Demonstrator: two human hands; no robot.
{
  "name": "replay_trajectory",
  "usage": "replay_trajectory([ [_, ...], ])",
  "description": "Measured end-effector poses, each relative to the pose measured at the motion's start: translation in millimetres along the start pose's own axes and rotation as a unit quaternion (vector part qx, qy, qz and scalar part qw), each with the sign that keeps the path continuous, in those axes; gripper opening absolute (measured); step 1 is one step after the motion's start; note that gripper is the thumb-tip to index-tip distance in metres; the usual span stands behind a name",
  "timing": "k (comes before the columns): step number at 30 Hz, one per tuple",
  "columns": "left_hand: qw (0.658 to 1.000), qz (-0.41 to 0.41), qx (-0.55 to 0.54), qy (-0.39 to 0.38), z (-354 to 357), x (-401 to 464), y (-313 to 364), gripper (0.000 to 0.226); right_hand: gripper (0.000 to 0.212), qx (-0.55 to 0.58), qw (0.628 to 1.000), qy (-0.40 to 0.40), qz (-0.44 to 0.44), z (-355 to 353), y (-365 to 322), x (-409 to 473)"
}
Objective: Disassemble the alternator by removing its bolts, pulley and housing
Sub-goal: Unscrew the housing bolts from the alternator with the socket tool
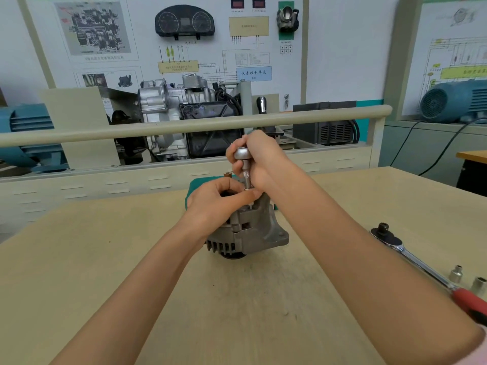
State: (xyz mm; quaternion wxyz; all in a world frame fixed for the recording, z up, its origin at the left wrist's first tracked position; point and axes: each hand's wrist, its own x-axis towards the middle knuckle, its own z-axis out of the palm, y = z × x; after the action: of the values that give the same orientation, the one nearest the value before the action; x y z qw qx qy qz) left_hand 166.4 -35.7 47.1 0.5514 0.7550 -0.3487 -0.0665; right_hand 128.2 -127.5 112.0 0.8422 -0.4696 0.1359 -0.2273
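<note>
Now your right hand is gripping metal driver upright on alternator; your left hand is pinching driver's tip.

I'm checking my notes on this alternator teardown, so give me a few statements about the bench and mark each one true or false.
1. The right hand grips a metal driver standing upright on the alternator. True.
2. The ratchet is in the left hand. False: it lies on the table to the right, and the left hand is on top of the alternator.
3. Two loose sockets sit by the ratchet. True.
4. The alternator lies on the floor. False: it sits on the table.
5. The ratchet has a blue handle. False: the handle is red.
</note>
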Motion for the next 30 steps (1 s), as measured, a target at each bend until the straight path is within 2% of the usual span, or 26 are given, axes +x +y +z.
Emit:
replay_trajectory([
  [4, 0.998, 0.007, -0.008, -0.065, -9.0, -1.1, -1.2, 0.012, 0.026, 0.026, 0.991, -0.094, 0.09, -7.6, -6.6, 6.7],
  [7, 0.998, 0.011, -0.029, -0.049, -7.9, 0.0, -3.0, 0.009, 0.019, 0.033, 0.981, -0.146, 0.121, -12.3, -8.3, 4.2],
  [9, 0.998, 0.017, -0.05, -0.028, -5.2, -0.1, -4.9, 0.007, 0.023, 0.023, 0.984, -0.14, 0.11, -10.1, -7.9, 0.1],
  [12, 0.997, 0.028, -0.07, 0.006, -0.2, -1.8, -7.3, 0.012, 0.022, 0.012, 0.998, -0.05, 0.019, 0.8, 1.3, -5.5],
  [15, 0.997, 0.024, -0.048, 0.054, 5.1, 0.8, -9.1, 0.021, 0.018, 0.019, 0.979, 0.111, -0.17, 9.7, 17.1, -7.5],
  [17, 0.997, 0.019, -0.026, 0.065, 7.8, 2.3, -7.9, 0.02, 0.015, 0.033, 0.97, 0.131, -0.203, 10.2, 21.0, -4.7],
  [20, 0.998, 0.025, -0.018, 0.053, 7.2, 1.3, -5.5, 0.005, 0.016, 0.015, 0.99, 0.08, -0.116, 8.6, 13.9, -2.4],
  [25, 0.999, 0.027, -0.032, -0.035, -5.0, -0.8, -7.4, 0.012, 0.028, 0.035, 0.999, -0.02, 0.023, -3.1, -3.6, 1.8],
  [27, 0.998, 0.022, -0.04, -0.043, -6.8, -0.1, -7.6, 0.014, 0.031, 0.043, 0.995, -0.059, 0.068, -8.7, -8.3, 4.6],
  [30, 0.998, 0.018, -0.045, -0.044, -6.5, 1.1, -7.6, 0.016, 0.046, 0.056, 0.989, -0.1, 0.089, -12.0, -9.8, 5.7],
])
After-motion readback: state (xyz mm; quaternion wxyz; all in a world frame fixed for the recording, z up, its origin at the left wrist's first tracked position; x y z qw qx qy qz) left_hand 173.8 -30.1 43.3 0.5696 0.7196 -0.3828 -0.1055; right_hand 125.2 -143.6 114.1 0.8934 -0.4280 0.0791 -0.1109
